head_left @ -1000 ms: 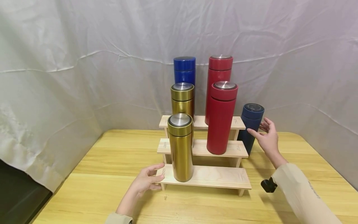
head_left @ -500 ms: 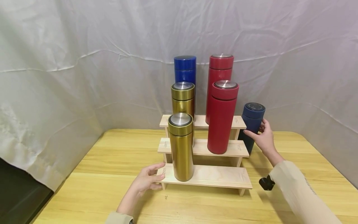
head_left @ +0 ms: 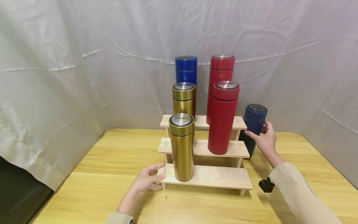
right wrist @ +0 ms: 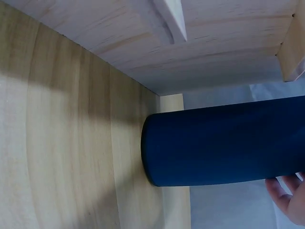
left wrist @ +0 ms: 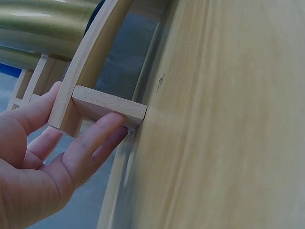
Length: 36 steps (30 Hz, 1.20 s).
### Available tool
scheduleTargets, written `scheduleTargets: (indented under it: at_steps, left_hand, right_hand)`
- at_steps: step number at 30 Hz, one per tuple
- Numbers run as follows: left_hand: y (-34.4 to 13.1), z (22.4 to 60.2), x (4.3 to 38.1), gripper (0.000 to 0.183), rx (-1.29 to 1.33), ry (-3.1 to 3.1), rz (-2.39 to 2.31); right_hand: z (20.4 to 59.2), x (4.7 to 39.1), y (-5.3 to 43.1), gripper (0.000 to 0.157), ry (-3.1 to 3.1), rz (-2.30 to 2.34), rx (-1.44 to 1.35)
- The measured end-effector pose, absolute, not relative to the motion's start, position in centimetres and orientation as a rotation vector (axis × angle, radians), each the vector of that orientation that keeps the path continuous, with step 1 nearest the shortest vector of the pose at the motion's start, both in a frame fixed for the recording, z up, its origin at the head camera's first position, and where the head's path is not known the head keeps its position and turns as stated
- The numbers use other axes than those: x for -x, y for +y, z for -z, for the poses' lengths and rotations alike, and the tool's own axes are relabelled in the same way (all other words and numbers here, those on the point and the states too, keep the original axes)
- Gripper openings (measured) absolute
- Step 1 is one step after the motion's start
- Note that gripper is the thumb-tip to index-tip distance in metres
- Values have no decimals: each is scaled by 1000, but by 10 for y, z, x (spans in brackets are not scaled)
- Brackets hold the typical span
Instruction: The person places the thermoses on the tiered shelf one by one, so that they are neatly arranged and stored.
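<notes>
My right hand (head_left: 267, 141) holds a navy blue thermos (head_left: 253, 124) around its upper body, just right of a three-step wooden stand (head_left: 221, 176). In the right wrist view the thermos (right wrist: 219, 143) shows its base at the table surface; whether it touches I cannot tell. My left hand (head_left: 146, 180) grips the left end of the lowest step, fingers against its small leg (left wrist: 109, 102). Gold thermoses stand on the lowest step (head_left: 182, 155) and middle step (head_left: 184, 105), both at left. A red thermos (head_left: 223, 124) stands on the middle step at right.
On the top step stand a bright blue thermos (head_left: 186, 67) at left and another red thermos (head_left: 222, 68) at right, partly hidden. A grey cloth (head_left: 134, 84) hangs behind and beside the wooden table (head_left: 100, 186). Something black (head_left: 22, 193) lies at lower left.
My right hand has moved left onto the navy thermos, and its fingers have closed round it. The thermos has shifted slightly right and nearer. My left hand has stayed on the stand.
</notes>
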<state>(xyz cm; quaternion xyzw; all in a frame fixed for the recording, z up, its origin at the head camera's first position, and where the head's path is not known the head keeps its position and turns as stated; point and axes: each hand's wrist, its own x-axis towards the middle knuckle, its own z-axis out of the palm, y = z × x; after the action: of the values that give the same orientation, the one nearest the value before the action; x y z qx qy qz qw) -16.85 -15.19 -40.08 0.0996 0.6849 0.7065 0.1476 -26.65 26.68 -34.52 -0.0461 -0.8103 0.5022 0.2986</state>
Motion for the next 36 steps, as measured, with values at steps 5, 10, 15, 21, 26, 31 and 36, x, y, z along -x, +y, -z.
scheduleTargets:
  at_steps: [5, 10, 15, 21, 26, 31, 36]
  left_hand:
    - [-151, 401, 168, 55, -288, 1975, -2034]
    - [-151, 401, 168, 55, -284, 1976, -2040]
    - [-151, 401, 168, 54, -282, 1976, -2049]
    - [-150, 402, 168, 54, -267, 1975, -2055]
    - [-150, 400, 168, 53, -257, 1972, -2058]
    - [-150, 400, 168, 53, -261, 1977, -2058]
    - [-149, 400, 168, 54, -271, 1977, -2054]
  right_hand:
    - [345, 262, 268, 76, -2138, -1315, 141]
    - [340, 257, 270, 76, -2141, -1277, 162]
    - [335, 250, 273, 76, -2147, -1257, 155]
    - [338, 246, 280, 71, -2088, -1277, 91]
    - [380, 284, 325, 79, -2105, -1201, 65]
    - [431, 328, 375, 84, -2089, -1118, 33]
    - [432, 329, 383, 86, -2049, -1154, -31]
